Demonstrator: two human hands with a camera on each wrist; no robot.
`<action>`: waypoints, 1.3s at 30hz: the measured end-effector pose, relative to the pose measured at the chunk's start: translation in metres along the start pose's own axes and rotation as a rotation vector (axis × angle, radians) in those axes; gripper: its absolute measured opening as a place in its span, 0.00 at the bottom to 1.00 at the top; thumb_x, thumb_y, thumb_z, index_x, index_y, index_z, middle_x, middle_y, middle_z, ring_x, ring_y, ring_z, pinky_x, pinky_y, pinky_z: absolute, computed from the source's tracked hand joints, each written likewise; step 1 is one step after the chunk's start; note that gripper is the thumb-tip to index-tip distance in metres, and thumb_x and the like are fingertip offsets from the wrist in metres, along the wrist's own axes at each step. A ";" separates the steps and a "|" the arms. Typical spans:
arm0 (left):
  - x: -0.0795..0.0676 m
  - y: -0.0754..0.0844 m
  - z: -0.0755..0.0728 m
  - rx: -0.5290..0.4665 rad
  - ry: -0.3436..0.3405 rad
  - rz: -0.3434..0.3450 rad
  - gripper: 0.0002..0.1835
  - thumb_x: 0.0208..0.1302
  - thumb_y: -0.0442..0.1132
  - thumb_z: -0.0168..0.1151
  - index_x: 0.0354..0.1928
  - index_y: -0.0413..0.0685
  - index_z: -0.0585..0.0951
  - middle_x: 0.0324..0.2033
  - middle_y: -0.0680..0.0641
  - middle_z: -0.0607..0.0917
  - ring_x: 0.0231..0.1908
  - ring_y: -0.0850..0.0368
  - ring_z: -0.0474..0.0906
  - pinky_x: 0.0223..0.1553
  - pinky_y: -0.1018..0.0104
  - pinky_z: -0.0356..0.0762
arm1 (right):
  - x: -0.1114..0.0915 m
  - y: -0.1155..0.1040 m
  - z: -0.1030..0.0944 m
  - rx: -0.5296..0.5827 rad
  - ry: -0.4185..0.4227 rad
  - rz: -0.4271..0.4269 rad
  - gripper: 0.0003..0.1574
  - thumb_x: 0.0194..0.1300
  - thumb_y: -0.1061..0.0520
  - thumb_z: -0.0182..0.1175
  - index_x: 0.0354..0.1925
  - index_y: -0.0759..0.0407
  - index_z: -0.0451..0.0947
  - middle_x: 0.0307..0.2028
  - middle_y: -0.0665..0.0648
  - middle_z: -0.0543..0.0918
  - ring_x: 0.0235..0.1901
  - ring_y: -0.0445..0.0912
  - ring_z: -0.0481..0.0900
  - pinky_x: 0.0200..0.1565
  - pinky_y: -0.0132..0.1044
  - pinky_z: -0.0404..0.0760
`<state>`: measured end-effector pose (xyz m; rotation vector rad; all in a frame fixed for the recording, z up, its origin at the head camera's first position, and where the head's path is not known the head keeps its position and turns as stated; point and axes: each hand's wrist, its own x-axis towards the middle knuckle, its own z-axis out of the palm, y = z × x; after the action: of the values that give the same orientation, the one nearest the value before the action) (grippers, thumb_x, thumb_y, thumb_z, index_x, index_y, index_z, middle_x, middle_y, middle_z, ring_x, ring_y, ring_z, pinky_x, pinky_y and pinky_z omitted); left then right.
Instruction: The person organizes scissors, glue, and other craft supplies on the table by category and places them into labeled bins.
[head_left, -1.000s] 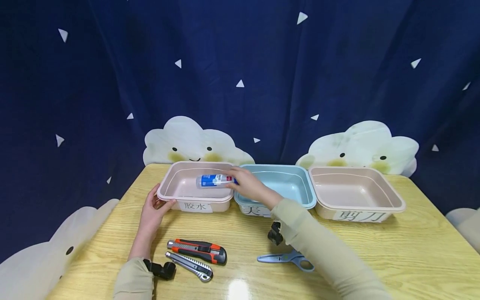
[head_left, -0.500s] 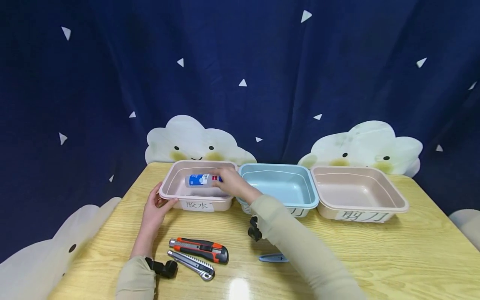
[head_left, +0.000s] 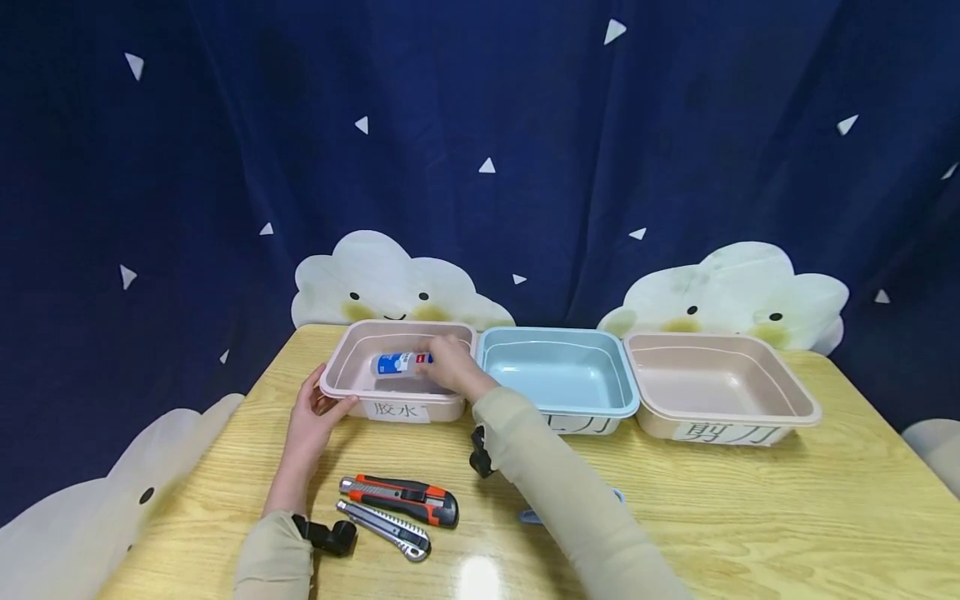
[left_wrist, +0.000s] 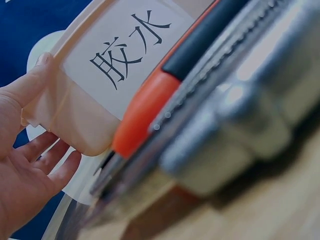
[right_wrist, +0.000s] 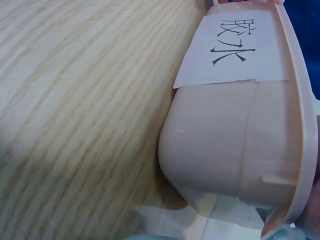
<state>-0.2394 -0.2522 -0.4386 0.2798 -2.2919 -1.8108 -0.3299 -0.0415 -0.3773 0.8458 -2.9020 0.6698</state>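
Observation:
The left pink bin (head_left: 448,409) has a white label with Chinese characters on its front. Inside it, low over the floor, my right hand (head_left: 448,365) holds a clear glue bottle (head_left: 392,364) with a blue label, lying sideways. The cap end is covered by the fingers. At the bin's front left corner my left hand (head_left: 310,419) grips the rim, its thumb on the rim and the other fingers round the side; the left wrist view shows this hand (left_wrist: 25,165) close up. In the right wrist view, the bin wall (right_wrist: 210,145) hides most of the right hand.
A blue bin (head_left: 558,412) and another pink bin (head_left: 720,413) continue the row rightward, both labelled. Nearer lie an orange-and-black utility knife (head_left: 405,497) and a silver one (head_left: 384,528). Blue scissors (head_left: 531,517) are mostly hidden under the right forearm.
My right hand has moved left and slightly down with the glue bottle, deeper into the left pink bin. The forearm now covers most of the scissors. My left hand keeps its place on the bin.

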 end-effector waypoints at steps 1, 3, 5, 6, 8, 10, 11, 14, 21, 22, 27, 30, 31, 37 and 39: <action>0.000 0.000 0.000 -0.002 0.000 0.003 0.45 0.55 0.44 0.65 0.70 0.57 0.49 0.63 0.42 0.63 0.61 0.49 0.61 0.56 0.63 0.65 | 0.001 0.000 0.000 -0.004 0.002 0.010 0.23 0.56 0.52 0.63 0.51 0.56 0.78 0.47 0.53 0.81 0.51 0.46 0.75 0.53 0.38 0.72; 0.000 0.001 0.000 0.000 -0.001 0.004 0.45 0.55 0.44 0.65 0.70 0.57 0.49 0.63 0.42 0.63 0.61 0.49 0.61 0.57 0.62 0.65 | 0.004 -0.001 0.000 -0.017 -0.003 0.023 0.23 0.56 0.51 0.64 0.51 0.55 0.78 0.47 0.52 0.81 0.51 0.46 0.75 0.53 0.38 0.72; 0.000 0.001 -0.001 0.001 -0.004 0.000 0.45 0.55 0.44 0.65 0.70 0.58 0.49 0.64 0.42 0.63 0.61 0.49 0.61 0.57 0.62 0.65 | 0.005 -0.002 0.001 -0.035 -0.022 0.035 0.23 0.56 0.51 0.63 0.51 0.54 0.78 0.47 0.52 0.82 0.50 0.46 0.76 0.52 0.37 0.72; 0.000 0.001 -0.001 0.000 -0.005 -0.002 0.45 0.55 0.44 0.65 0.70 0.58 0.49 0.64 0.42 0.63 0.61 0.49 0.61 0.57 0.61 0.65 | 0.006 -0.003 0.001 -0.037 -0.034 0.043 0.23 0.56 0.50 0.63 0.51 0.54 0.78 0.47 0.52 0.82 0.49 0.46 0.76 0.52 0.37 0.72; 0.000 0.001 -0.001 0.003 -0.006 -0.005 0.45 0.55 0.44 0.65 0.70 0.58 0.49 0.64 0.42 0.63 0.61 0.49 0.61 0.58 0.60 0.64 | 0.007 -0.005 0.001 -0.028 -0.054 0.055 0.23 0.56 0.51 0.63 0.51 0.55 0.78 0.47 0.53 0.82 0.49 0.46 0.76 0.53 0.37 0.72; 0.000 0.001 -0.001 -0.001 -0.004 -0.003 0.45 0.55 0.44 0.65 0.70 0.57 0.49 0.64 0.42 0.63 0.61 0.49 0.60 0.58 0.59 0.64 | 0.009 -0.006 0.002 -0.011 -0.066 0.069 0.23 0.56 0.52 0.63 0.51 0.55 0.77 0.48 0.53 0.81 0.50 0.47 0.76 0.54 0.37 0.72; 0.000 0.001 -0.001 -0.001 -0.003 -0.002 0.45 0.55 0.44 0.65 0.70 0.57 0.49 0.64 0.42 0.63 0.61 0.49 0.60 0.59 0.58 0.64 | 0.009 -0.006 0.003 0.000 -0.068 0.076 0.24 0.56 0.52 0.63 0.52 0.55 0.77 0.49 0.53 0.80 0.52 0.47 0.75 0.55 0.37 0.71; 0.000 0.002 -0.001 -0.005 0.003 0.000 0.45 0.55 0.44 0.65 0.70 0.58 0.49 0.64 0.42 0.63 0.61 0.49 0.61 0.58 0.61 0.65 | 0.011 -0.007 0.004 0.010 -0.061 0.092 0.25 0.54 0.53 0.65 0.52 0.55 0.77 0.50 0.53 0.80 0.53 0.48 0.74 0.55 0.38 0.71; 0.000 0.001 -0.001 0.009 0.007 0.003 0.44 0.55 0.44 0.65 0.70 0.57 0.50 0.63 0.42 0.63 0.61 0.49 0.61 0.52 0.72 0.66 | 0.013 -0.005 0.006 -0.033 -0.088 0.146 0.24 0.48 0.55 0.70 0.47 0.53 0.80 0.44 0.50 0.82 0.50 0.47 0.74 0.54 0.36 0.71; 0.000 0.001 -0.001 0.008 0.007 0.005 0.44 0.56 0.43 0.65 0.70 0.57 0.50 0.63 0.41 0.63 0.61 0.49 0.61 0.53 0.71 0.66 | 0.013 -0.005 0.007 -0.042 -0.096 0.155 0.24 0.47 0.56 0.70 0.46 0.53 0.81 0.43 0.50 0.82 0.49 0.47 0.73 0.54 0.36 0.70; -0.001 0.001 -0.001 0.005 0.005 0.010 0.44 0.56 0.43 0.64 0.70 0.57 0.50 0.63 0.42 0.63 0.61 0.49 0.60 0.53 0.69 0.66 | 0.015 -0.005 0.009 -0.110 -0.118 0.165 0.20 0.48 0.57 0.69 0.43 0.53 0.82 0.42 0.50 0.82 0.47 0.46 0.74 0.52 0.35 0.71; -0.002 0.002 -0.001 0.005 0.006 0.016 0.44 0.56 0.43 0.64 0.70 0.57 0.50 0.63 0.41 0.64 0.61 0.49 0.61 0.48 0.77 0.66 | 0.015 -0.006 0.009 -0.126 -0.128 0.164 0.19 0.50 0.58 0.67 0.44 0.55 0.82 0.44 0.51 0.82 0.48 0.45 0.76 0.53 0.34 0.72; -0.002 0.002 -0.001 0.006 0.006 0.016 0.44 0.56 0.43 0.64 0.70 0.57 0.50 0.63 0.41 0.64 0.61 0.49 0.61 0.46 0.80 0.66 | 0.015 -0.006 0.009 -0.126 -0.131 0.164 0.19 0.51 0.58 0.67 0.45 0.55 0.81 0.45 0.51 0.82 0.48 0.45 0.76 0.53 0.34 0.72; -0.001 0.002 0.000 -0.024 -0.005 0.027 0.44 0.56 0.40 0.64 0.70 0.56 0.49 0.63 0.39 0.64 0.60 0.48 0.61 0.40 0.87 0.65 | 0.018 0.000 0.004 -0.131 -0.128 0.139 0.20 0.54 0.57 0.65 0.48 0.52 0.80 0.43 0.49 0.83 0.47 0.42 0.77 0.54 0.35 0.70; -0.001 0.002 0.000 -0.038 -0.004 0.034 0.44 0.56 0.39 0.64 0.70 0.55 0.50 0.63 0.39 0.64 0.60 0.48 0.62 0.40 0.87 0.65 | 0.023 0.010 0.008 -0.133 -0.082 0.079 0.18 0.54 0.54 0.66 0.45 0.50 0.81 0.39 0.46 0.84 0.44 0.40 0.78 0.54 0.34 0.67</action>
<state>-0.2382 -0.2514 -0.4371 0.2306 -2.2486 -1.8375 -0.3539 -0.0485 -0.3850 0.7645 -3.0261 0.4505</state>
